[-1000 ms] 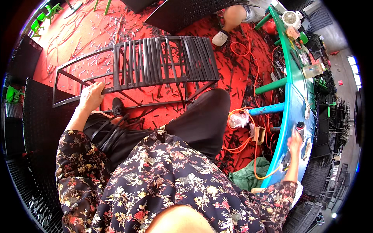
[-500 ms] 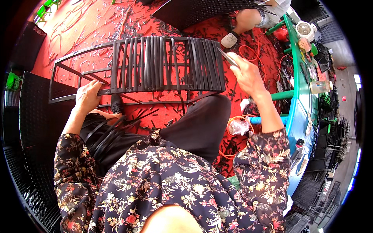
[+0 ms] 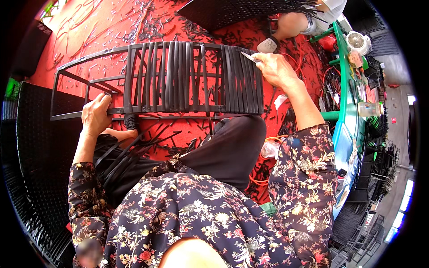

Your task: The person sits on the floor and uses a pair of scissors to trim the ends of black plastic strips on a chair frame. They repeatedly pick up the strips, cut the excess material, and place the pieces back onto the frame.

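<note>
A black metal frame (image 3: 89,58), partly wound with flat black plastic strips (image 3: 178,77), lies across in front of my knees. My left hand (image 3: 95,116) is closed around its near bar, left of the wound part. In my right hand (image 3: 278,71) is a knife (image 3: 248,56) with a pointed, light metal blade; its handle is hidden in my fingers. The blade tip lies over the far edge of the tightly wound strips at the frame's right end. Loose black strips (image 3: 118,158) hang over my left leg.
Strip scraps litter the red floor (image 3: 100,33). A dark woven panel (image 3: 223,14) and another person's leg (image 3: 290,24) are at the far side. To the right runs a green-edged table (image 3: 343,85) with a fan (image 3: 357,42) and a jar (image 3: 370,109). Dark woven furniture (image 3: 40,147) stands left.
My right hand has moved slightly left and away from me, bringing the blade from beside the frame's right end over the wound strips. My left hand keeps its grip on the frame.
</note>
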`<state>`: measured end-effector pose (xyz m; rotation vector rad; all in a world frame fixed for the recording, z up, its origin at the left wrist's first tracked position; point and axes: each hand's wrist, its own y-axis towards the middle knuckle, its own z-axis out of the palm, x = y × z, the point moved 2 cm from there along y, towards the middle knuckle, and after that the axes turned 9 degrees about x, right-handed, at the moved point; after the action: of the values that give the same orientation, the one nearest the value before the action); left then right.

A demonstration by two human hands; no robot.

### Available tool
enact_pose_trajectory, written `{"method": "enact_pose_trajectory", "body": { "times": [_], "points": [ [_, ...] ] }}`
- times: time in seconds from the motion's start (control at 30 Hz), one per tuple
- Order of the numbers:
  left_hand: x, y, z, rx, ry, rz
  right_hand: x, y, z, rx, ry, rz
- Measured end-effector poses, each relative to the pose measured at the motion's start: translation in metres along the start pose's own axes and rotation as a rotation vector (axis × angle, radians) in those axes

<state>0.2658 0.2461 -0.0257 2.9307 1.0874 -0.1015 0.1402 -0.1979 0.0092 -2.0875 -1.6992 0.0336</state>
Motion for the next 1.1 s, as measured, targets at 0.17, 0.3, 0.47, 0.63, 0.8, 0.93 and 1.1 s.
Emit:
{"method": "enact_pose_trajectory", "body": {
  "times": [0.17,0.3,0.47,0.63,0.8,0.93,1.1],
  "points": [
    [-0.001,-0.001,-0.002,-0.014,-0.003,-0.004,-0.007,0.002,0.003,-0.021,-0.015,-0.004],
    [-0.002,-0.003,-0.002,-0.024,0.013,-0.012,-0.006,-0.002,-0.002,-0.036,-0.03,0.016],
    [0.0,-0.003,0.004,0.005,0.013,-0.051,0.003,-0.008,-0.002,-0.061,0.043,0.023],
    [0.003,-0.003,0.005,-0.007,0.014,-0.049,0.03,-0.014,0.003,-0.107,0.391,-0.076],
    [0.005,0.004,0.012,-0.039,0.013,-0.035,0.054,-0.004,0.019,-0.148,0.382,-0.119],
    [0.0,0.008,0.006,-0.013,0.017,-0.052,0.054,-0.032,0.012,-0.204,0.393,-0.128],
    [0.002,0.005,0.006,-0.055,0.02,-0.066,0.074,-0.113,0.04,-0.045,0.66,0.032]
  ]
}}
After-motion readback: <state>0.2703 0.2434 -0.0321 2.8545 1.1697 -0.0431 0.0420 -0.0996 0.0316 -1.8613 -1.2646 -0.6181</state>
